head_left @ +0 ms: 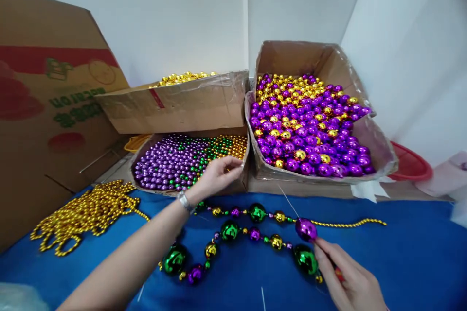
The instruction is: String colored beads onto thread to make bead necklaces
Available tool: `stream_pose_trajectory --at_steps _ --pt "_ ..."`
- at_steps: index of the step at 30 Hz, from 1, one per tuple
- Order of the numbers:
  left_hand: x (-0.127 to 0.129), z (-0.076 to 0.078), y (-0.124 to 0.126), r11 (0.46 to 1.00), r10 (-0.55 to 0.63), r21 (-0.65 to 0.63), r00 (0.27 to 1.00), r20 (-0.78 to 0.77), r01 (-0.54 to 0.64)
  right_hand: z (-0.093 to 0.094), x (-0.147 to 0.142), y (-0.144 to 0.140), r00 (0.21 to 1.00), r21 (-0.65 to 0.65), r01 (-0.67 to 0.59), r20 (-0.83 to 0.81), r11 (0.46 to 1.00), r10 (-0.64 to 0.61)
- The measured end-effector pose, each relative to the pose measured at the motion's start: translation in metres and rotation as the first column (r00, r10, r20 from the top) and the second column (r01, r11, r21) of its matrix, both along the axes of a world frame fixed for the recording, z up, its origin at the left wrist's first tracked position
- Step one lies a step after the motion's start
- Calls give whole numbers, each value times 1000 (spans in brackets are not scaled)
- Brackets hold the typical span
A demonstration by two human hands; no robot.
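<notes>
Blue cloth covers the surface (401,262) beneath white walls. Left hand (219,175) pinches small beads in a box (189,160). Right hand (350,277), partly cut off, grips a needle (288,201) threading a purple bead (305,229).

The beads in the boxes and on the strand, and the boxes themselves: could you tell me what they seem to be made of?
The small beads and large beads look like plastic with a metallic coating: mirror-like highlights in purple, gold and green. The strand carries the same shiny balls. The boxes look like brown corrugated cardboard, matte, with creased flaps and clear tape. The table cover appears to be blue fabric, though that is uncertain.
</notes>
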State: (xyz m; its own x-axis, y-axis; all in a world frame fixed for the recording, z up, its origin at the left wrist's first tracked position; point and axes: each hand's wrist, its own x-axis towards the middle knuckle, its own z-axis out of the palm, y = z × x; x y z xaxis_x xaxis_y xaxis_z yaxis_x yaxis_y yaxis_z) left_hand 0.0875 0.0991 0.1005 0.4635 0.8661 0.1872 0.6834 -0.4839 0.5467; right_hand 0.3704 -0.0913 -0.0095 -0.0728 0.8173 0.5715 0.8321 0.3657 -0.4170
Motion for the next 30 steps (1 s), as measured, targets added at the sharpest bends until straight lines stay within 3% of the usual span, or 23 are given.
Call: stream_pose_trajectory --at_steps 4,8,14,23,30 --pt "-47 -9 62 993 119 44 950 -290 -111 -8 1 -2 1000 -33 9 18 999 -8" --pt "-68 -31 91 994 85 -12 860 -503 -105 -7 -2 -3 998 -37 26 51 999 -24" --pt "-79 -51 104 993 44 -60 781 -623 -104 -3 0 -3 999 -28 26 26 999 -25" --pt "-78 -51 113 995 42 -43 754 -656 -92 1 -3 1 1000 -23 5 6 1000 -4" --pt "-83 -49 122 987 125 8 727 -675 -162 -19 8 -2 998 -32 -1 63 999 3"
